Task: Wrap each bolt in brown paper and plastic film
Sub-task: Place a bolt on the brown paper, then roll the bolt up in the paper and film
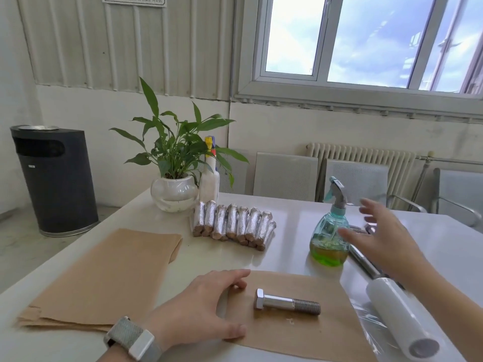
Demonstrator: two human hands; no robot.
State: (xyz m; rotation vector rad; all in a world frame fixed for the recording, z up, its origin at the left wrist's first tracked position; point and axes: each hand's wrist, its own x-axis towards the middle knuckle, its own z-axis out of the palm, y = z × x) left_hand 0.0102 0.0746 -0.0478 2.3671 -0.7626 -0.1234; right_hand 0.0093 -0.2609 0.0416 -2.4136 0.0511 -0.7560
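A bare steel bolt [287, 302] lies on a single sheet of brown paper [308, 333] near the table's front edge, head to the left. My left hand [201, 304] rests flat on the sheet's left edge, fingers spread, touching the paper but not the bolt. My right hand [386, 239] hovers open above the table beside the green spray bottle [329, 231], holding nothing. A roll of plastic film [400, 317] lies at the right of the sheet. A row of several wrapped bolts [232, 224] lies further back.
A stack of brown paper sheets [104, 278] lies at the left. A potted plant in a glass bowl [174, 192] and a white bottle [209, 178] stand at the far edge. More bare bolts [362, 229] lie behind my right hand. A metal bar [363, 259] extends from the film roll.
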